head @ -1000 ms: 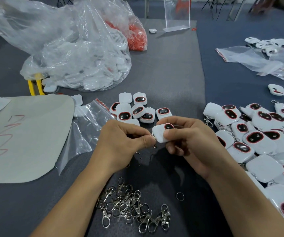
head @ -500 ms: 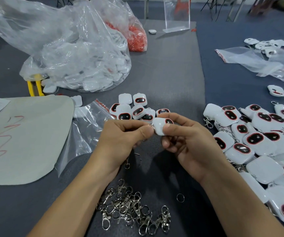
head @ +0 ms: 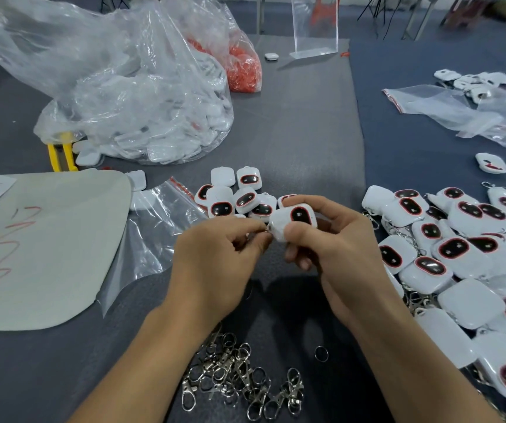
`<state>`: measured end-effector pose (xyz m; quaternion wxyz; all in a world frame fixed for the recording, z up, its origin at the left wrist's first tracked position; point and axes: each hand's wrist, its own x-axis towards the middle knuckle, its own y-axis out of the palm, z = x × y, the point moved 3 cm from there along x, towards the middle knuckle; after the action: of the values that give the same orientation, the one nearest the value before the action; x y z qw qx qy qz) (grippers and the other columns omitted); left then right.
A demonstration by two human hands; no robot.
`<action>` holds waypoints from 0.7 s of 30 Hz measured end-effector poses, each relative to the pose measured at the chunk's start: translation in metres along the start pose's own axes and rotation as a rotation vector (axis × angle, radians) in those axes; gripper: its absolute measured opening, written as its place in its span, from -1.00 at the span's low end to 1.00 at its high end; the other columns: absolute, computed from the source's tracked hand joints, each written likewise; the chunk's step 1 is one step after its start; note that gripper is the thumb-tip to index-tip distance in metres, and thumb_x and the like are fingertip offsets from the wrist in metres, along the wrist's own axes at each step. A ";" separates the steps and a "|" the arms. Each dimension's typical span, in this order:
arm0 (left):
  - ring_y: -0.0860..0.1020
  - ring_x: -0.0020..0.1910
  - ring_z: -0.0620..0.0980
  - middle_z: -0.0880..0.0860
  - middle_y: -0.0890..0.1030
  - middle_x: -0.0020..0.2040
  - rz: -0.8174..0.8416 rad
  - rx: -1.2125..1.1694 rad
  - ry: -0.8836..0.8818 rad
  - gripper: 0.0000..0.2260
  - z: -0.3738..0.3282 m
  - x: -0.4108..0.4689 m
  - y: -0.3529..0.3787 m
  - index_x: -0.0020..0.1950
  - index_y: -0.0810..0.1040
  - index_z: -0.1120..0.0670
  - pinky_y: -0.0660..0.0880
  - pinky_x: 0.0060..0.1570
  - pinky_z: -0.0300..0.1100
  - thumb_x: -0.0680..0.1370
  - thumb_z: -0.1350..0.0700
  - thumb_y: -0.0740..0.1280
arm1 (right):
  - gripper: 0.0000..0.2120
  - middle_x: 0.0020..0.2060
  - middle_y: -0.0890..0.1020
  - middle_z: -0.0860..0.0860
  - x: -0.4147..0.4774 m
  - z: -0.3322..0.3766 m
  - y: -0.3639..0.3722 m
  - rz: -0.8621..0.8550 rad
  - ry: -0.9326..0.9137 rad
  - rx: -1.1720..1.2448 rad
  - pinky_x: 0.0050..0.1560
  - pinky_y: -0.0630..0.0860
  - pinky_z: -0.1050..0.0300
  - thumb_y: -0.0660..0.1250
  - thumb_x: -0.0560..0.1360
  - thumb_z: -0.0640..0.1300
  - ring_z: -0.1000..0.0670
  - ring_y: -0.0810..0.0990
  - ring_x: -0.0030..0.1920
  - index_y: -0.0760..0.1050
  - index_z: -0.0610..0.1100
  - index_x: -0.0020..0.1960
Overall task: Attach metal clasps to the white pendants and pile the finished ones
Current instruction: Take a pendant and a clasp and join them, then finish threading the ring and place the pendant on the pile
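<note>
On grey felt table (head: 306, 132): clasp-fitting step, midway.
Holding white pendant (head: 291, 221) in curled right hand (head: 337, 248), thumb on its face; pinching clasp (head: 266, 231) against pendant's corner with left hand (head: 215, 264), metal barely showing. Next, by judgement: needs ring worked fully through corner loop, then a drop onto finished pile (head: 459, 254) right of right hand. Spare clasps (head: 239, 383) heaped below both wrists; bare pendants (head: 236, 196) just beyond fingertips. Far beyond left hand, big clear bag (head: 142, 102) full of white pendants; behind it, smaller bag (head: 242, 68) of red bits. Flat zip bag (head: 160, 227) left of left hand, seemingly empty.
</note>
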<state>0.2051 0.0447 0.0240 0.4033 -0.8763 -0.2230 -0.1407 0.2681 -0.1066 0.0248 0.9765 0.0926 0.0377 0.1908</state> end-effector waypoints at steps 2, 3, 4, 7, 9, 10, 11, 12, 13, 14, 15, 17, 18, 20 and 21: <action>0.42 -0.44 -0.25 -0.18 0.51 -0.46 0.003 -0.224 -0.144 -0.91 0.004 0.002 0.002 -0.10 0.71 -0.18 0.30 -0.38 -0.43 0.47 0.02 0.50 | -0.72 -0.28 0.68 -0.15 0.002 -0.002 -0.003 -0.012 0.078 0.084 -0.49 0.41 0.24 0.39 0.47 -0.44 0.00 0.55 -0.45 0.71 -0.16 0.06; 0.47 -0.42 -0.30 -0.23 0.56 -0.44 0.024 -0.322 -0.195 -0.90 0.005 0.003 0.004 -0.12 0.74 -0.17 0.34 -0.34 -0.47 0.47 0.05 0.53 | -0.73 -0.25 0.69 -0.15 0.002 -0.003 -0.004 -0.004 0.111 0.122 -0.48 0.41 0.24 0.39 0.48 -0.42 0.00 0.55 -0.44 0.70 -0.16 0.07; 0.54 -0.36 -0.33 -0.25 0.64 -0.36 0.041 -0.413 -0.234 -0.89 0.005 0.005 0.005 -0.13 0.75 -0.15 0.40 -0.28 -0.47 0.47 0.09 0.54 | -0.74 -0.24 0.69 -0.14 0.002 -0.004 -0.003 0.011 0.137 0.154 -0.48 0.41 0.24 0.40 0.47 -0.40 0.01 0.56 -0.43 0.71 -0.15 0.07; 0.64 -0.23 -0.29 -0.17 0.72 -0.25 0.017 -0.572 -0.274 -0.87 0.004 0.007 0.003 -0.15 0.75 -0.16 0.50 -0.19 -0.41 0.44 0.10 0.52 | -0.74 -0.24 0.65 -0.14 0.003 -0.005 -0.002 0.071 0.174 0.206 -0.46 0.40 0.24 0.46 0.38 -0.31 0.02 0.54 -0.42 0.71 -0.13 0.05; 0.65 -0.22 -0.29 -0.19 0.72 -0.23 -0.018 -0.560 -0.243 -0.84 0.001 0.006 0.000 -0.17 0.74 -0.23 0.52 -0.18 -0.41 0.40 0.07 0.50 | -0.74 -0.25 0.63 -0.15 0.004 -0.005 -0.001 0.092 0.179 0.202 -0.46 0.39 0.25 0.46 0.36 -0.28 0.02 0.53 -0.42 0.72 -0.11 0.02; 0.65 -0.21 -0.30 -0.22 0.72 -0.22 -0.036 -0.537 -0.218 -0.83 -0.001 0.006 -0.002 -0.19 0.74 -0.23 0.51 -0.18 -0.42 0.40 0.08 0.50 | -0.75 -0.27 0.63 -0.15 0.004 -0.005 -0.001 0.095 0.174 0.199 -0.46 0.39 0.25 0.45 0.37 -0.28 0.02 0.53 -0.42 0.72 -0.10 0.01; 0.65 -0.21 -0.32 -0.25 0.71 -0.23 -0.053 -0.498 -0.183 -0.83 -0.003 0.005 -0.003 -0.19 0.75 -0.21 0.49 -0.19 -0.45 0.41 0.10 0.50 | -0.76 -0.28 0.63 -0.14 0.004 -0.005 0.000 0.095 0.163 0.197 -0.47 0.39 0.25 0.45 0.37 -0.28 0.02 0.52 -0.43 0.72 -0.10 0.01; 0.63 -0.24 -0.34 -0.28 0.69 -0.26 -0.063 -0.442 -0.145 -0.85 -0.004 0.005 -0.004 -0.18 0.75 -0.17 0.46 -0.22 -0.48 0.43 0.12 0.51 | -0.76 -0.29 0.63 -0.13 0.003 -0.005 0.000 0.090 0.139 0.188 -0.47 0.39 0.25 0.45 0.38 -0.29 0.02 0.52 -0.43 0.71 -0.11 0.01; 0.59 -0.29 -0.34 -0.30 0.65 -0.32 -0.067 -0.370 -0.103 -0.87 -0.004 0.004 -0.005 -0.17 0.76 -0.12 0.41 -0.25 -0.50 0.44 0.14 0.51 | -0.77 -0.30 0.63 -0.12 0.003 -0.004 0.000 0.081 0.090 0.155 -0.47 0.40 0.25 0.44 0.40 -0.33 0.02 0.52 -0.43 0.70 -0.13 0.02; 0.55 -0.33 -0.30 -0.27 0.60 -0.37 -0.066 -0.279 -0.059 -0.88 -0.006 0.003 -0.005 -0.20 0.75 -0.08 0.36 -0.28 -0.48 0.46 0.15 0.49 | -0.76 -0.30 0.63 -0.10 0.003 -0.003 -0.001 0.069 0.019 0.092 -0.46 0.41 0.26 0.43 0.43 -0.38 0.02 0.53 -0.42 0.70 -0.13 0.02; 0.51 -0.36 -0.22 -0.20 0.55 -0.41 -0.058 -0.174 -0.016 -0.87 -0.006 0.002 -0.005 -0.25 0.72 -0.06 0.34 -0.31 -0.41 0.48 0.13 0.47 | -0.74 -0.30 0.65 -0.07 0.002 -0.001 0.000 0.056 -0.056 0.016 -0.45 0.43 0.27 0.41 0.45 -0.42 0.03 0.53 -0.41 0.70 -0.13 0.02; 0.46 -0.36 -0.09 -0.08 0.51 -0.42 -0.042 0.067 0.085 -0.81 -0.008 0.001 -0.002 -0.30 0.67 0.05 0.33 -0.29 -0.22 0.51 0.08 0.40 | -0.70 -0.28 0.69 -0.02 0.000 0.000 0.002 0.035 -0.166 -0.105 -0.41 0.48 0.28 0.42 0.45 -0.44 0.06 0.57 -0.38 0.71 -0.08 -0.01; 0.46 -0.36 -0.01 -0.04 0.51 -0.42 -0.051 0.172 0.151 -0.77 -0.009 0.000 -0.001 -0.30 0.66 0.10 0.30 -0.28 -0.18 0.52 0.07 0.36 | -0.70 -0.25 0.70 0.00 -0.001 0.000 0.004 0.029 -0.202 -0.159 -0.38 0.52 0.26 0.44 0.45 -0.43 0.08 0.59 -0.35 0.72 -0.06 -0.02; 0.46 -0.37 0.05 0.01 0.50 -0.42 -0.087 0.286 0.255 -0.74 -0.011 -0.002 0.002 -0.30 0.65 0.13 0.25 -0.24 -0.19 0.53 0.08 0.31 | -0.73 -0.24 0.71 0.02 -0.002 0.000 0.007 0.012 -0.239 -0.235 -0.34 0.55 0.21 0.47 0.46 -0.39 0.09 0.61 -0.31 0.72 -0.04 -0.02; 0.45 -0.36 0.04 -0.01 0.49 -0.42 -0.103 0.293 0.272 -0.76 -0.012 -0.003 0.003 -0.30 0.65 0.12 0.27 -0.23 -0.18 0.52 0.09 0.32 | -0.75 -0.27 0.70 0.01 -0.002 -0.001 0.007 -0.011 -0.220 -0.208 -0.38 0.52 0.22 0.47 0.47 -0.38 0.07 0.60 -0.35 0.72 -0.05 -0.02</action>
<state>0.2031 0.0336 0.0286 0.5451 -0.7687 -0.2289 -0.2441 0.2634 -0.1012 0.0253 0.9801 0.0110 -0.0892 0.1769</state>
